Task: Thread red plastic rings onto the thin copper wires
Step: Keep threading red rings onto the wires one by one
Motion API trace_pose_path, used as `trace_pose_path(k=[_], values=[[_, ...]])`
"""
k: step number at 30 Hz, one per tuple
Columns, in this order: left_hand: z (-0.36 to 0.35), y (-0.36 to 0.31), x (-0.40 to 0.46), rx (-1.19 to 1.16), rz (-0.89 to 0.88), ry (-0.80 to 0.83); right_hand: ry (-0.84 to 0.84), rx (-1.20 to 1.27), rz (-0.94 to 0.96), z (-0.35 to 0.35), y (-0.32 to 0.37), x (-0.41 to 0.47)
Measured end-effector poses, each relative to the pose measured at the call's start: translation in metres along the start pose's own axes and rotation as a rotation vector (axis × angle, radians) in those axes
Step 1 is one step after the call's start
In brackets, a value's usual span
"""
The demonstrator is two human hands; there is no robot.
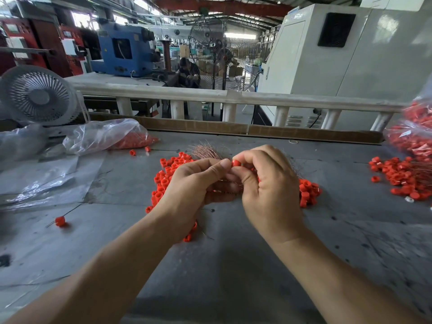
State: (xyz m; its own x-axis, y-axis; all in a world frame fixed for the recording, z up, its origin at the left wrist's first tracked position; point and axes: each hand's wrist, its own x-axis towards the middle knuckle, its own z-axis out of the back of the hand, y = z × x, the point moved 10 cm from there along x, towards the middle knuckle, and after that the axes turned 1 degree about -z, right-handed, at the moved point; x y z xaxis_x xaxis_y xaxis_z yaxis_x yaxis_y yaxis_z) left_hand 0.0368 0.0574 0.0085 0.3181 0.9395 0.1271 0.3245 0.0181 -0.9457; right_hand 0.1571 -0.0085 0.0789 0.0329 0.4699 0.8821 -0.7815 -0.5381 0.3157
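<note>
Over the grey table [233, 265] the right hand [268, 190] pinches one red ring [236, 163] between thumb and forefinger. The left hand [194, 183] curls round a bundle of copper wires [207, 152], its thumb tip touching the ring. Whether a wire is through the ring I cannot make out. Loose rings [163, 178] lie heaped beneath both hands.

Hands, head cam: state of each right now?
Left hand: curled around the copper wire bundle.
Right hand: pinching one red ring between thumb and forefinger.
</note>
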Motion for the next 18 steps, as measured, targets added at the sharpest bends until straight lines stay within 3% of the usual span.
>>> trace_pose_path(k=[12,18], values=[[-0.009,0.004,0.001,-0.035,0.087,0.081,0.073,0.105,0.040,-0.002,0.012,-0.003],[-0.001,-0.011,0.001,-0.087,-0.021,0.054,0.103,0.166,0.049,-0.008,0.015,-0.005]])
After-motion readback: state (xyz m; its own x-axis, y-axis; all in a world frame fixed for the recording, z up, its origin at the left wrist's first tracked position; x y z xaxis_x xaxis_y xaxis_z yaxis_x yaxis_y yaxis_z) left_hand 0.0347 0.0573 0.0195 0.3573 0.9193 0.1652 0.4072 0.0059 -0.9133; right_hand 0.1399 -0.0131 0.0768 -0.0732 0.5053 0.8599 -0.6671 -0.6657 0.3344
